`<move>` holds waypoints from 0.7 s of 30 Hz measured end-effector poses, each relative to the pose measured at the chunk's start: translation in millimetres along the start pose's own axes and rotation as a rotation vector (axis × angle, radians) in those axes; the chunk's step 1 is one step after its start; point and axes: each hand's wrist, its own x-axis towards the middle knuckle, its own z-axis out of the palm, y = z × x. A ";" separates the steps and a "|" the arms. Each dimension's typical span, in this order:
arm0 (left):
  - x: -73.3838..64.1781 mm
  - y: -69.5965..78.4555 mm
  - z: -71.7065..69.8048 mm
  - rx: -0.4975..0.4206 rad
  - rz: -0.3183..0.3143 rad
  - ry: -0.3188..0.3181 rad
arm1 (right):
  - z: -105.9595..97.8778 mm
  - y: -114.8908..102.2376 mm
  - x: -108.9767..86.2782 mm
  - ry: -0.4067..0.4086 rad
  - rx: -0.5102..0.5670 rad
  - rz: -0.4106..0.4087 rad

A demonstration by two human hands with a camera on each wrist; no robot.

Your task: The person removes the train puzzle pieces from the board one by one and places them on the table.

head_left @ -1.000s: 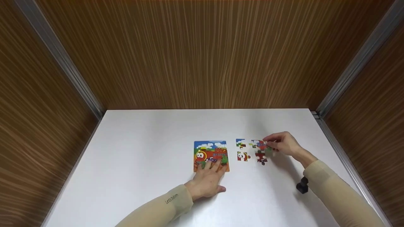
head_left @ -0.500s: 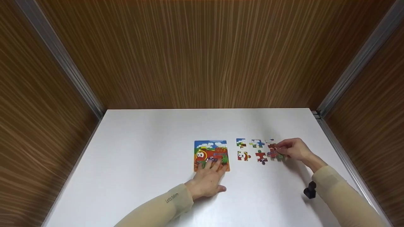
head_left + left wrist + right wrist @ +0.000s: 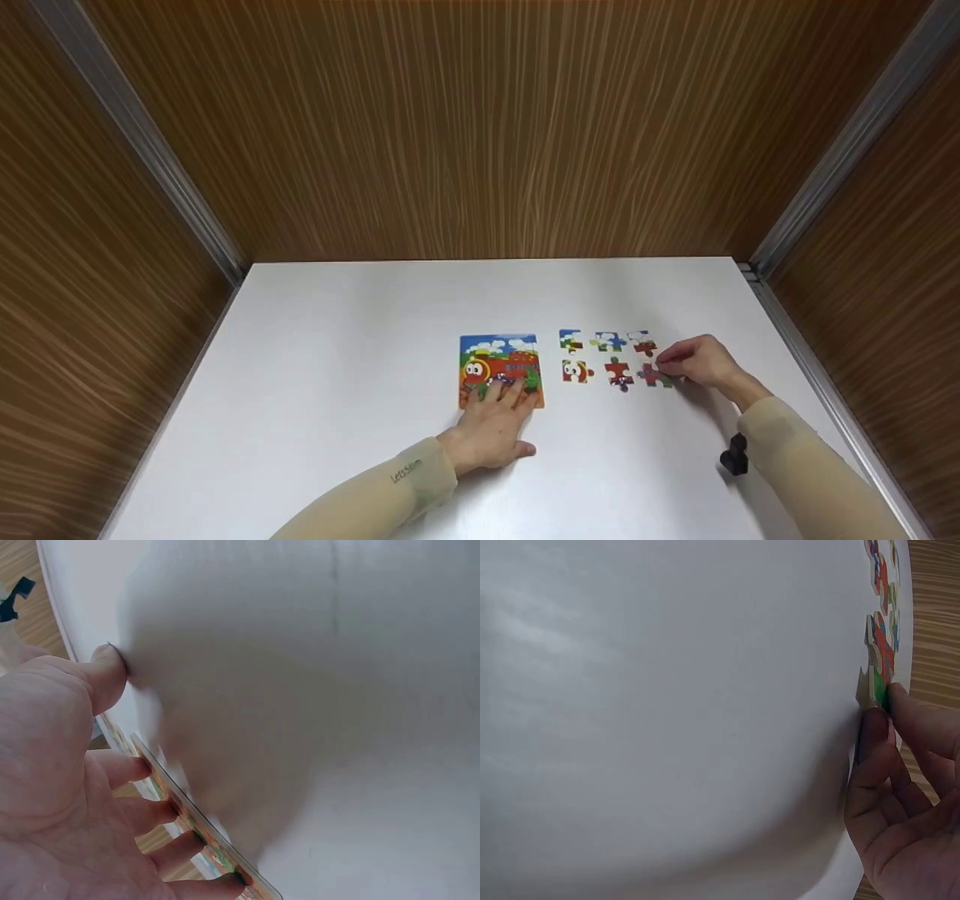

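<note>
My left hand (image 3: 491, 431) rests with spread, straight fingers on the lower part of a picture board (image 3: 499, 349) showing a red cartoon train. In the left wrist view, the fingertips (image 3: 191, 838) lie along the board's edge (image 3: 262, 886). To the right, my right hand (image 3: 701, 364) pinches the right edge of a red and green jigsaw piece (image 3: 651, 375), at the end of the lower row of pieces. The right wrist view shows thumb and finger at the green end of that piece (image 3: 880, 686), seen nearly edge-on. The piece appears at table level.
Other jigsaw pieces form two rows: an eye piece (image 3: 575, 371) and a red piece (image 3: 619, 373) below; a corner piece (image 3: 570, 340), a cloud piece (image 3: 608, 341) and a red-bottomed piece (image 3: 642, 342) above. Wood-grain panels (image 3: 487, 135) enclose the white table (image 3: 337, 360).
My right hand has moved right and toward me, bringing the red and green jigsaw piece down from over the upper row to the end of the lower row. The left hand stays put.
</note>
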 end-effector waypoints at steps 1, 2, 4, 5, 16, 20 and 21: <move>0.3 0.1 0.3 -0.003 -0.001 -0.002 | 0.4 -0.8 -0.3 0.002 -0.003 0.004; 0.5 0.0 0.5 -0.004 -0.002 -0.004 | 1.0 -1.3 -0.2 0.006 -0.007 0.007; 0.9 -0.1 1.3 0.001 -0.003 -0.004 | 1.7 -1.8 -0.2 0.010 -0.013 0.013; 1.1 -0.2 1.7 0.003 -0.002 -0.002 | 1.8 -1.7 -0.4 0.012 -0.016 0.015; 3.7 0.5 1.8 -0.055 -0.026 0.006 | 4.2 -4.4 -3.2 0.042 -0.010 0.000; 3.3 0.8 2.7 -0.091 -0.035 0.012 | 6.4 -9.8 -5.0 0.063 -0.003 -0.007; 2.9 0.5 3.0 -0.103 -0.036 0.012 | 7.5 -12.7 -5.6 0.070 -0.001 -0.010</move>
